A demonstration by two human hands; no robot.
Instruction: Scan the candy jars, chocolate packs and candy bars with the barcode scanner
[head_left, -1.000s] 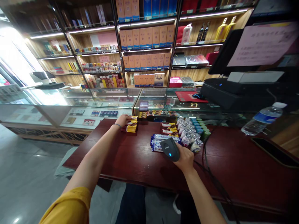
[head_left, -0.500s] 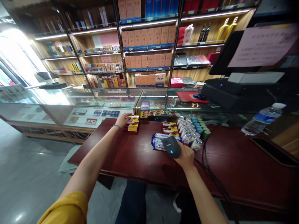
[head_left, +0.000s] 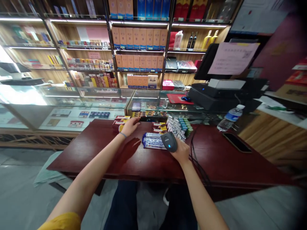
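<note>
My right hand (head_left: 181, 151) grips a black barcode scanner (head_left: 169, 142) with a lit blue light. The scanner's head is over the right end of a pile of blue-and-white wrapped bars (head_left: 152, 140). My left hand (head_left: 129, 126) is over the desk with its fingers stretched to the right, and nothing shows in it. Just left of it stands a stack of red-and-yellow snack packs (head_left: 117, 125), partly covered by the hand. Behind the blue bars lie more red-and-yellow packs (head_left: 158, 126). Rows of silver-lidded bottles (head_left: 174, 126) and blue and green cans (head_left: 185, 124) stand beside them.
The dark red desk (head_left: 96, 150) backs onto a glass display counter (head_left: 105, 101). On the right are a water bottle (head_left: 231, 118), a phone (head_left: 237, 142) and the scanner's black cable (head_left: 198, 164). A till monitor (head_left: 207, 62) stands behind, before shelves of boxes (head_left: 139, 38).
My left hand has left the top of the red-and-yellow stack and moved right, towards the blue bars. The right hand still holds the scanner over the bars. The view has turned right.
</note>
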